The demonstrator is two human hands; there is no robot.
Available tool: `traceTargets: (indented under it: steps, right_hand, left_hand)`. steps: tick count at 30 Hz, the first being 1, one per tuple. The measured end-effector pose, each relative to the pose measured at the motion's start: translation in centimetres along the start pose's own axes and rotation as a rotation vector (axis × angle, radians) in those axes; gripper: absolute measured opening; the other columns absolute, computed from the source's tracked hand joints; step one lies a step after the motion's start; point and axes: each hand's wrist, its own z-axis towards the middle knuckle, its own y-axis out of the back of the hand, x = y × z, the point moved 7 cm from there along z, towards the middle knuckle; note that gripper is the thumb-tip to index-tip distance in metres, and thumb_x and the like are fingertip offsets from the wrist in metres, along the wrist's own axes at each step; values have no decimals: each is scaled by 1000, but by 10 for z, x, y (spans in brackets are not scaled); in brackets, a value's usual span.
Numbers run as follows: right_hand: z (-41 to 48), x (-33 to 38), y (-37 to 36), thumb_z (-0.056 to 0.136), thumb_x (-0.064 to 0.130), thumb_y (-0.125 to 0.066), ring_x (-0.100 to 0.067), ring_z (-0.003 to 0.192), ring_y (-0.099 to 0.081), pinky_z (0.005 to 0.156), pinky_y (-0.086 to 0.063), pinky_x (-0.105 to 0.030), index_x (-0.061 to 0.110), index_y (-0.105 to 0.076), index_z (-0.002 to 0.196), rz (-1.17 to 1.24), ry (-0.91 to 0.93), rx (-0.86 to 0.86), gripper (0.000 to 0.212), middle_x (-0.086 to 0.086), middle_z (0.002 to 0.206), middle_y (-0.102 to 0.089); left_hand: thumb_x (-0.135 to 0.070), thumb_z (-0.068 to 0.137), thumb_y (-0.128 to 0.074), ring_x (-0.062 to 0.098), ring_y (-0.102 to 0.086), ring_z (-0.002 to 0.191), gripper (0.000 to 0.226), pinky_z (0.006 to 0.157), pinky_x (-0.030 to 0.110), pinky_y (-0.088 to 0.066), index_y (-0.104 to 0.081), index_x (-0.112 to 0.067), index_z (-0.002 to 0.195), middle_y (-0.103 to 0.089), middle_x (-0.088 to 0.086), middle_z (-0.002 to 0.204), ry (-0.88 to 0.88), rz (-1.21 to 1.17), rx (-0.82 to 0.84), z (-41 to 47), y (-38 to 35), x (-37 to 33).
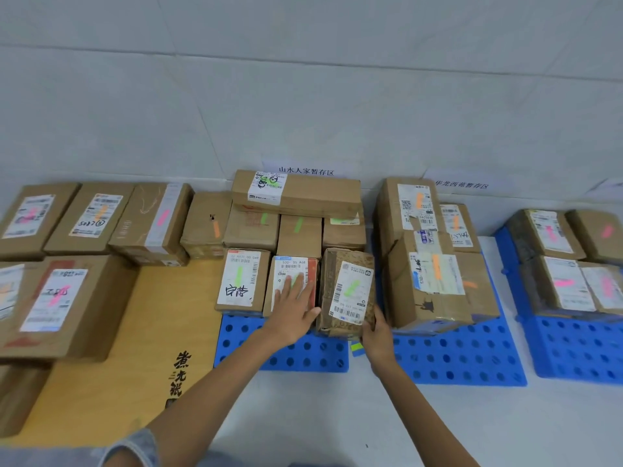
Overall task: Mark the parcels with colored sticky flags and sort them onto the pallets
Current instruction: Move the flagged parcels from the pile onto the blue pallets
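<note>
Item: crumpled green-flagged parcel (349,291) — front row of the blue pallet (313,360), right end. I log right hand (379,335) gripping its near corner, squaring it in; left hand (293,308) flat, bracing the neighbouring parcel (290,264). Blurred strip (357,348) below — perhaps flags.

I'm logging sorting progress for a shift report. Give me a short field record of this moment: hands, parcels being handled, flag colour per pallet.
left hand: flat on the red-edged cardboard parcel, green flag
right hand: grips the near corner of the worn brown cardboard parcel, green flag
middle blue perforated plastic pallet: green-flagged parcels
second blue pallet: orange-flagged parcels
far-right blue pallet: pink-flagged parcels
yellow-and-blue strip: likely sticky flags, beside the right hand at the pallet edge
</note>
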Motion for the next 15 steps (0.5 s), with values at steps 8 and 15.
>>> traceTargets:
  steps: [8,15]
  right_hand:
    - [8,14,-3,100,8,-33,-27,124,-47,98,-41,-32,12,-15,149,-149,17,-5,52,-15,139,-46]
    - [2,13,-3,101,17,-38,-28,130,-41,102,-37,-35,14,-9,150,-54,-27,40,57,-13,144,-40]
  left_hand:
    - [-33,100,-38,24,19,144,65,117,42,6,-2,-16,151,13,4,158,-36,21,-43,-4,1,4]
    - [-21,100,-38,23,0,147,45,119,37,-3,-31,-15,144,-15,8,157,-93,18,-232,-23,6,12]
